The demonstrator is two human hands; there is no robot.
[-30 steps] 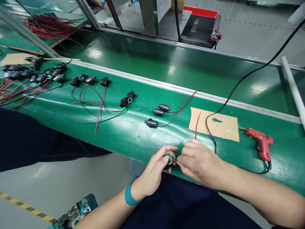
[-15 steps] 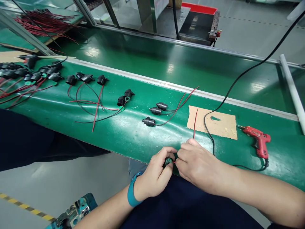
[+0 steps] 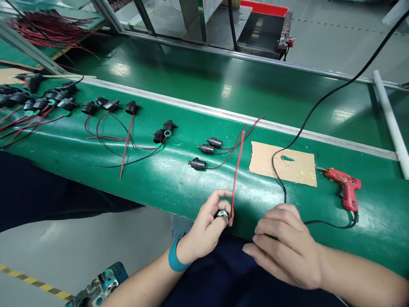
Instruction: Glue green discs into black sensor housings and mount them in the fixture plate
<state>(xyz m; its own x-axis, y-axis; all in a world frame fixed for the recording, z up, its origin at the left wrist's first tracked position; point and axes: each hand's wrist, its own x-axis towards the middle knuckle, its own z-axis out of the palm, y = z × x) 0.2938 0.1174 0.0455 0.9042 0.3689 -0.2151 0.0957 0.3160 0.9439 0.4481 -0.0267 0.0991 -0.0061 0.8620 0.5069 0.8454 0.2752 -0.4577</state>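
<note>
In my left hand (image 3: 211,224) is a small round black housing (image 3: 223,213) with a circuit board showing at its end, gripped between thumb and curled fingers. A red wire (image 3: 237,172) rises from beside it over the bench. My right hand (image 3: 286,245) hovers to the right, apart from the housing, its thumb spread from half-bent fingers; nothing shows in it. Beyond my left hand lie three black housings with wires, the nearest housing (image 3: 197,163) pointing left. The underside of the held housing is hidden by my palm.
A red hot glue gun (image 3: 345,185) lies at the right beside a cardboard piece (image 3: 300,166), which a black cable (image 3: 274,160) crosses. More wired black housings (image 3: 110,105) spread leftward. Red wires (image 3: 47,27) are heaped at the back left. A metal strip (image 3: 191,103) runs along the bench.
My right hand has drawn away to the right from the housing, and its fingers have loosened. The red wire now stands beside my left hand, which still holds the housing.
</note>
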